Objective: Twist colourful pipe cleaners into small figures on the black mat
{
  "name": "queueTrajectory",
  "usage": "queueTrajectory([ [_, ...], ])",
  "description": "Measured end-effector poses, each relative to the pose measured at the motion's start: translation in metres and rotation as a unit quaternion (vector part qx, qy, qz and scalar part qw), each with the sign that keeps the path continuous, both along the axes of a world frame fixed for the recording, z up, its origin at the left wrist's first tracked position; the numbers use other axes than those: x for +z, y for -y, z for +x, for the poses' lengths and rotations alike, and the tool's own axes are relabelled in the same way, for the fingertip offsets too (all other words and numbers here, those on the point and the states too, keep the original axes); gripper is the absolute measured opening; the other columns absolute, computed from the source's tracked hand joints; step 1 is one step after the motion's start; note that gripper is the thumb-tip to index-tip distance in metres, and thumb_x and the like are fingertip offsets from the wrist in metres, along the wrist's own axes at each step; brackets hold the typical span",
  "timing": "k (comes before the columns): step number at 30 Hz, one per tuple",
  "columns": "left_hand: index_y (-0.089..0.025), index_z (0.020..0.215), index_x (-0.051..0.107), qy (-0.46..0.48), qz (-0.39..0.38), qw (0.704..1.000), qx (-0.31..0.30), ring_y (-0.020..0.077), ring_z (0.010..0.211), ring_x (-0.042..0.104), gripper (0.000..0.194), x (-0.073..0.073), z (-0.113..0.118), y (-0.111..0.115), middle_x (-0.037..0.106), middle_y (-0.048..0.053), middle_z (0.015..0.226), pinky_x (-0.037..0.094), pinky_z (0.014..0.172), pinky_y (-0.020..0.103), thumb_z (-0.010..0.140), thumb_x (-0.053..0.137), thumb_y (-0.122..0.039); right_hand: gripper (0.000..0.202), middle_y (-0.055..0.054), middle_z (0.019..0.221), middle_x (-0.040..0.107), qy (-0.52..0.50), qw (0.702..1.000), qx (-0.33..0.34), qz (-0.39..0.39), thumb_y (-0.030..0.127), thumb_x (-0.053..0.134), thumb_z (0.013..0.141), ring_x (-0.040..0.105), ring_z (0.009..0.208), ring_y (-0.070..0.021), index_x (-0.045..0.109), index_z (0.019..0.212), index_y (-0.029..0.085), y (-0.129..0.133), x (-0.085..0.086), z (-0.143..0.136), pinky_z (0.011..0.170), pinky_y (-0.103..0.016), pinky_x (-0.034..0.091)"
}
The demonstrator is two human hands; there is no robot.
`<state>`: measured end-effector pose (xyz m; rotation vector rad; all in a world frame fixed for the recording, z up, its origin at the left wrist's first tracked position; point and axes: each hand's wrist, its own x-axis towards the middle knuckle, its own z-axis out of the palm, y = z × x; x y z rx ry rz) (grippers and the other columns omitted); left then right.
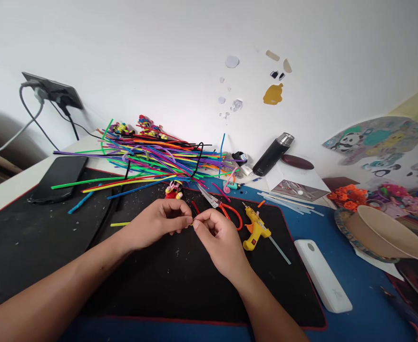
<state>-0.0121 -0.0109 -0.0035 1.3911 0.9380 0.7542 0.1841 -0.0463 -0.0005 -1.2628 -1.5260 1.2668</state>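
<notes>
Yellow piece (191, 223), small and mostly hidden, is held above the black mat (151, 285) at the meeting fingertips of the left hand (160, 220) and right hand (222, 240); both grips are narrow pinches. Orange-handled scissors (214, 201) lie just beyond the right hand; a yellow glue gun (255, 230) lies to its right.

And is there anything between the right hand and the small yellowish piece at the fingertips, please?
Nothing visible: the right hand and left hand meet at the small yellowish piece, which is mostly hidden. The scissors lie beyond the hands, not between.
</notes>
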Motion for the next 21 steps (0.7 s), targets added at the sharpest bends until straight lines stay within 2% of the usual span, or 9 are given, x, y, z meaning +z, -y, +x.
queueTrajectory([
  [5,-0.016,0.079,0.07,0.052,-0.035,0.997,0.044,0.0113,0.059,0.052,0.028,-0.0057,0.0047,0.0008,0.062,-0.001,0.069,0.041,0.055,0.023,0.08,0.081,-0.043,0.016,0.004,0.064,0.05,0.022,0.999,-0.025,0.038,0.035,0.063,0.094,0.044,0.058,-0.013,0.066,0.087,0.021,0.0006,-0.0006,-0.0013,0.053,-0.026,0.033],
  [10,-0.017,0.078,0.069,0.101,-0.071,0.99,0.073,0.0111,0.057,0.051,0.032,-0.009,0.0047,-0.0004,0.06,-0.002,0.066,0.042,0.055,0.024,0.078,0.085,-0.044,0.02,0.005,0.062,0.047,0.0,0.999,-0.02,0.024,0.04,0.063,0.095,0.039,0.054,-0.0124,0.069,0.093,0.021,0.0,-0.0025,-0.0004,0.049,-0.025,0.03],
  [17,-0.017,0.079,0.069,0.088,-0.037,0.994,0.062,0.0109,0.059,0.051,0.03,-0.0071,0.0034,-0.0013,0.06,-0.002,0.067,0.043,0.058,0.024,0.083,0.082,-0.043,0.023,0.005,0.062,0.048,-0.007,0.999,-0.028,0.022,0.042,0.063,0.096,0.04,0.054,-0.0123,0.07,0.094,0.02,-0.0003,-0.0023,-0.0004,0.049,-0.025,0.03],
  [21,-0.017,0.08,0.069,0.083,-0.029,0.994,0.062,0.0107,0.059,0.051,0.028,-0.008,0.0039,-0.0011,0.06,-0.002,0.068,0.043,0.058,0.023,0.082,0.082,-0.042,0.021,0.004,0.063,0.051,0.027,0.997,-0.039,0.056,0.04,0.063,0.096,0.044,0.056,-0.0132,0.07,0.094,0.02,0.0003,-0.004,-0.001,0.052,-0.026,0.033],
])
